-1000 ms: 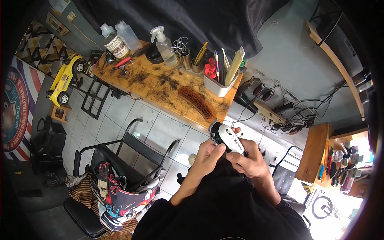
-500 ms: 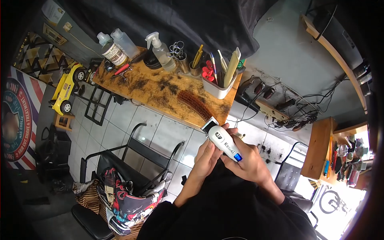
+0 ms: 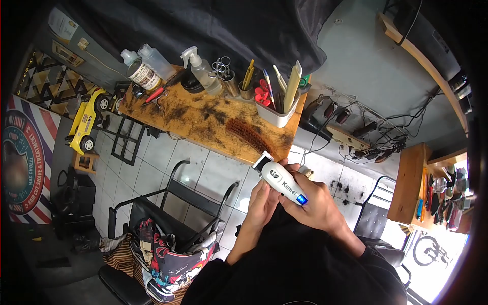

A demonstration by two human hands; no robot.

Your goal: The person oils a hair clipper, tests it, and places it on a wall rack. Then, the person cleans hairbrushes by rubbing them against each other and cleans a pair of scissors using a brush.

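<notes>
A white hair clipper [image 3: 282, 181] with a lit blue display lies between my two hands, its blade pointing up and left. My right hand [image 3: 314, 203] is closed round its lower right part. My left hand [image 3: 263, 205] holds its left side from below, fingertips partly hidden under the body. Just beyond the blade, a curved brown brush [image 3: 249, 135] rests on the wooden counter [image 3: 178, 122], which is strewn with dark hair clippings.
On the counter stand a spray bottle [image 3: 204, 73], a labelled bottle [image 3: 144, 75], scissors [image 3: 221, 66] in a metal cup and a white container [image 3: 277, 117] of combs. A chair [image 3: 190, 195] holding patterned cloth [image 3: 175, 264] is at lower left. Cables [image 3: 386, 142] lie at right.
The clipper has turned its face with the display up, and the display is now lit blue. My right hand has shifted to its lower end. The view has tilted slightly.
</notes>
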